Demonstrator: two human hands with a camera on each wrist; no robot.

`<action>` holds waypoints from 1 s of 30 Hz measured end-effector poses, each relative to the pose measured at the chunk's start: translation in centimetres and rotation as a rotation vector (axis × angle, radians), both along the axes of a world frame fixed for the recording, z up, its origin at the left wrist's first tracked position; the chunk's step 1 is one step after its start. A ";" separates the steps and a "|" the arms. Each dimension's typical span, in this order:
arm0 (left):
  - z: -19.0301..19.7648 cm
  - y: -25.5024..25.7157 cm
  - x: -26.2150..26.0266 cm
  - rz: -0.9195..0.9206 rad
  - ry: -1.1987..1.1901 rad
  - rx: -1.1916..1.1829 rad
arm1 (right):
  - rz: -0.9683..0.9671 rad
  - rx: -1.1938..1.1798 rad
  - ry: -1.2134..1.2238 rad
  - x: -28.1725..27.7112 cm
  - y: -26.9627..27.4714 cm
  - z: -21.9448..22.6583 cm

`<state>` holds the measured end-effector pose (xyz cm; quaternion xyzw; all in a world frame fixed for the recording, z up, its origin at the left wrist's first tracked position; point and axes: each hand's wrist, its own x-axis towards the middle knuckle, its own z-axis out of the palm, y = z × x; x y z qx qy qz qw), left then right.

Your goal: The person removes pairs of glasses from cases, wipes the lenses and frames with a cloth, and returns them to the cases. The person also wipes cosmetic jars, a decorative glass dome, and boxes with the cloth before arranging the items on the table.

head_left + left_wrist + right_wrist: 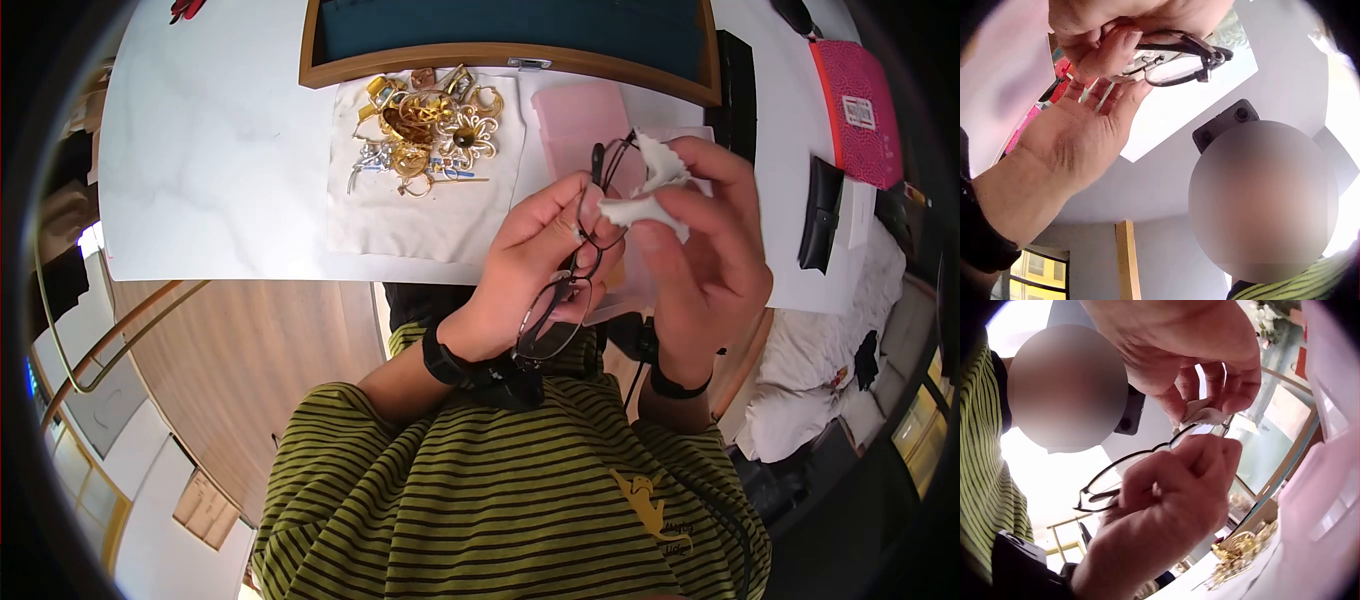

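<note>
My left hand [530, 245] grips a pair of dark, thin-framed eyeglasses [553, 318] near the middle of the frame. One lens hangs down toward the striped shirt, and the other is up by the right hand. In my right hand [715, 245], thumb and fingers pinch a crumpled white cloth [660, 168] at that upper lens. From the right wrist, the cloth [1200, 415] overlaps the end of the eyeglasses [1125, 464]. The left wrist view shows the free lens rim and hinge of the eyeglasses [1202, 75] jutting out past the left fingers.
A heap of gold and silver jewellery [425, 130] lies on a pale cloth [430, 225]. Behind it stands a wooden tray [430, 65] with a dark lining. A translucent pink case [575, 110] sits under the hands. Rightward are a black pouch [821, 215] and a pink bag [860, 120].
</note>
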<state>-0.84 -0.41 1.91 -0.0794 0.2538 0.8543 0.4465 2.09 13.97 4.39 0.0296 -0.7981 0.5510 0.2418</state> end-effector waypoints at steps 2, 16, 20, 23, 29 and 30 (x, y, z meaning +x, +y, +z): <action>-0.4 0.1 0.1 -0.010 0.028 0.059 | -0.082 0.048 -0.011 -0.7 0.1 0.4; -0.2 -0.8 -0.3 -0.026 0.193 -0.062 | -0.085 0.297 -0.053 -1.1 -0.9 1.3; 0.0 -0.7 -0.3 -0.116 0.155 -0.120 | -0.081 0.322 -0.071 -1.1 -0.9 1.5; 0.5 -0.6 -0.2 -0.127 0.116 -0.131 | -0.186 0.360 -0.173 -0.7 -0.5 1.7; -0.9 -0.8 -0.4 -0.149 0.171 -0.051 | -0.133 0.341 -0.094 0.0 -0.9 1.1; -0.5 -0.4 -0.2 -0.143 0.141 -0.061 | -0.221 0.348 -0.181 -0.1 -0.7 1.8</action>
